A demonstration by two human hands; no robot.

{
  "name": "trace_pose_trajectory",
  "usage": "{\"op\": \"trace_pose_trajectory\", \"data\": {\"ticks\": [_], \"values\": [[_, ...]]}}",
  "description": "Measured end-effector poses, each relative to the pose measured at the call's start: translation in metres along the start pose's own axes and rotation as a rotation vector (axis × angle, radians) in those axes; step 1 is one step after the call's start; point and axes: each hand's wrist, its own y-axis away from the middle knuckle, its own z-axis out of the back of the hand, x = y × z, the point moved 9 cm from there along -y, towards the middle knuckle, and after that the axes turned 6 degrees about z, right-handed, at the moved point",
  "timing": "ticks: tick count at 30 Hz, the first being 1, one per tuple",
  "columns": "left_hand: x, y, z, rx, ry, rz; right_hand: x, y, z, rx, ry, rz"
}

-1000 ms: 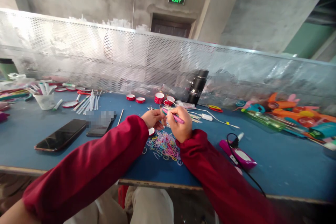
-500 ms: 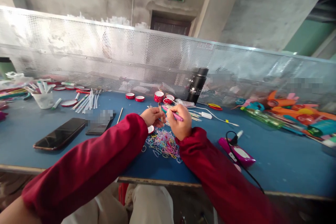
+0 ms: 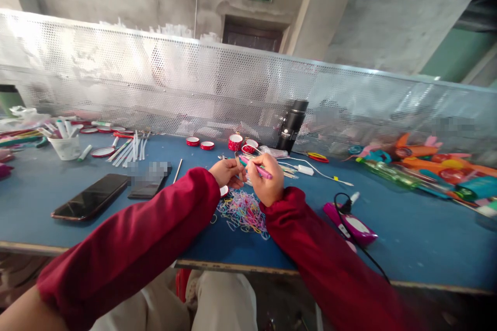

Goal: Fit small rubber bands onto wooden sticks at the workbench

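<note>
My right hand [image 3: 267,178] is closed around a pink-purple pen [image 3: 264,171], its tip pointing toward the left hand. Pinched in the fingers of my left hand [image 3: 227,172] is a thin wooden stick [image 3: 238,159], mostly covered by fingers. The two hands are close together, with the pen's front end right by the stick. Just below them, a heap of small multicoloured rubber bands [image 3: 245,211] lies on the blue table [image 3: 303,251]. A small white-faced round piece [image 3: 224,191] sits at the left wrist, partly hidden.
Behind stand red round tins [image 3: 235,141] and a black thermos [image 3: 292,126]. Leftward are a phone [image 3: 91,196], a dark flat device [image 3: 149,186], white sticks [image 3: 127,151] and a cup of markers [image 3: 64,147]. To the right lie a purple device [image 3: 355,227] with a cord and balloons [image 3: 435,163].
Both hands stay almost in place, with the pen and stick held as before. The stick's visible part looks slightly turned. The view has shifted very slightly.
</note>
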Motion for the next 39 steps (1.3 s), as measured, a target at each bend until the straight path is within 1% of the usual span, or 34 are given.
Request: {"op": "trace_pose_trajectory", "data": {"ticks": [8, 11, 15, 21, 25, 30, 34, 39], "values": [[-0.0056, 0.0037, -0.0002, -0.024, -0.005, -0.005, 0.0045, -0.0004, -0.0005, 0.008, -0.005, 0.017], [-0.0052, 0.0034, 0.0006, -0.027, -0.014, -0.009, 0.0033, -0.0009, -0.0016, 0.022, -0.003, 0.016], [-0.0038, 0.0019, 0.0008, -0.011, -0.010, -0.014, -0.0015, -0.0006, 0.0005, 0.002, -0.024, -0.016], [-0.0036, 0.0017, 0.0005, -0.009, 0.006, -0.014, 0.0014, -0.0007, -0.0020, 0.019, -0.028, 0.000], [-0.0039, 0.0019, -0.0007, -0.007, -0.003, -0.008, 0.0000, -0.0007, 0.0001, -0.004, -0.029, -0.017], [-0.0056, 0.0037, -0.0014, -0.020, -0.006, -0.003, 0.0022, -0.0010, 0.0001, 0.001, -0.017, 0.017], [-0.0055, 0.0046, -0.0022, -0.018, -0.012, 0.011, -0.0019, -0.0009, 0.0009, -0.003, -0.026, -0.011], [-0.0057, 0.0044, -0.0017, -0.015, 0.000, 0.000, -0.0021, -0.0008, -0.0003, 0.009, -0.025, -0.008]]}}
